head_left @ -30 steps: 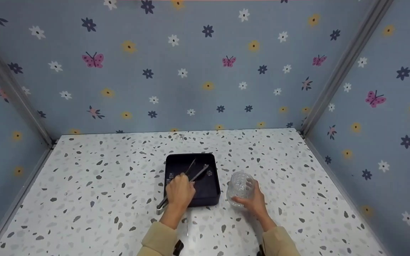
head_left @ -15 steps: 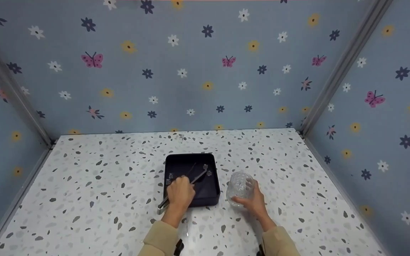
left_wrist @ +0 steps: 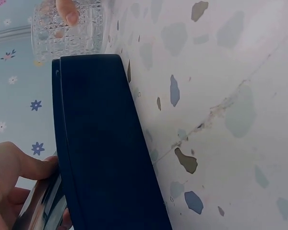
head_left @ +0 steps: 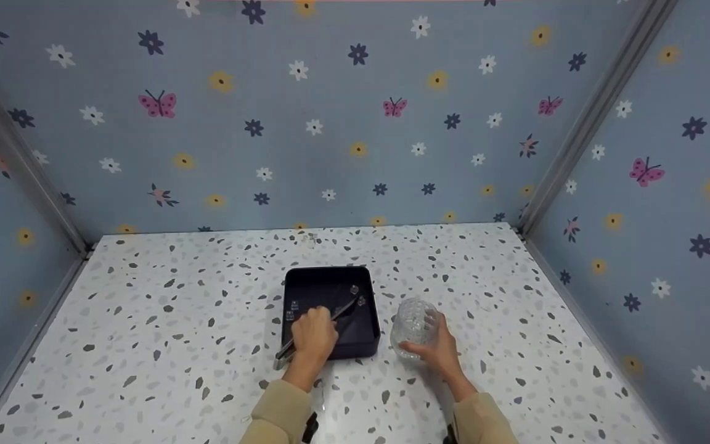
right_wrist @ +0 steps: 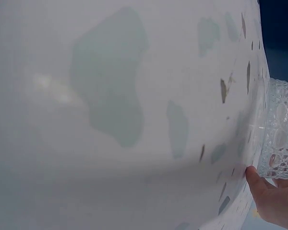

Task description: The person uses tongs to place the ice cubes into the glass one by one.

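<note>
My left hand [head_left: 315, 333] grips metal tongs [head_left: 346, 307] over a dark square tray [head_left: 358, 330]. The tongs slant across the tray, their tip right beside small clear pieces [head_left: 362, 301] near its right wall. More clear pieces [head_left: 294, 306] lie along the left wall, partly hidden by that hand. In the left wrist view, thumb and fingers wrap the tongs [left_wrist: 50, 206] close to the tray's wall [left_wrist: 101, 139]. Right of the tray, my right hand [head_left: 444, 348] holds a clear textured glass [head_left: 413, 317]; the right wrist view shows fingers around the glass [right_wrist: 281, 124] near the tabletop.
The speckled white tabletop [head_left: 176, 320] extends around the tray and glass. Behind it rises a blue flowered back wall [head_left: 306, 148], and a similar panel [head_left: 669, 246] bounds the right side.
The tongs' tip has moved slightly toward the nearer clear piece at the tray's right, and the two arms no longer show spread apart. The right hand and glass keep their place.
</note>
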The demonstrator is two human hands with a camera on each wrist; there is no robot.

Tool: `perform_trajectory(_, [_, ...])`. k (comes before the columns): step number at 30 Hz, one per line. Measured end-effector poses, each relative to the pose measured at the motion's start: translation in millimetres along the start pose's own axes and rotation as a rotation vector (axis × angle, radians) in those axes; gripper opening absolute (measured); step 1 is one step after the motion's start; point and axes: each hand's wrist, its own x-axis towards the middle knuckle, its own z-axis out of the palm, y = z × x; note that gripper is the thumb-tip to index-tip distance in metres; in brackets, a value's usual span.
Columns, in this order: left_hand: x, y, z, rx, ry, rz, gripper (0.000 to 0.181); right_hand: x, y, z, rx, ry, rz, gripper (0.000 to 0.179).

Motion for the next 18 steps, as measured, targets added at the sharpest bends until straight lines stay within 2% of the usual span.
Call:
perform_trajectory(8, [-1.1, 0.1, 3.5, 0.004, -0.010, 0.000, 0.014, 0.2, -0.5, 0.5, 0.000, 0.000, 0.016, 0.089])
perform_trajectory(18, [-2.5, 2.2, 3.0, 0.010, 0.020, 0.034, 0.006, -1.0, -0.2, 1.1, 0.016, 0.002, 0.009, 0.088])
